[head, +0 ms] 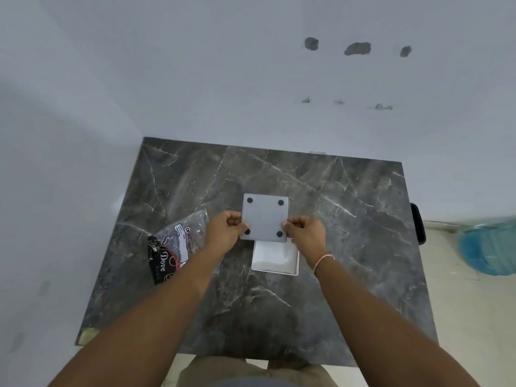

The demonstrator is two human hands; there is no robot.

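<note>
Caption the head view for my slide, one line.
Left hand and right hand pinch a grey square panel with four black dots over a white box on a dark marble table.

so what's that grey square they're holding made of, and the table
Grey square: probably matte plastic or painted metal, flat and evenly dull, with four dark round pads, perhaps rubber. Table: dark grey marble or marble-look slab, smooth with pale veins.

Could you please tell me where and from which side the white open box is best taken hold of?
I would take the white box by its near wall, coming from the person's side with fingers over the rim. It lies flat and open-topped with low thin walls, and the grey square plate held by the left hand and right hand covers its far end.
</note>
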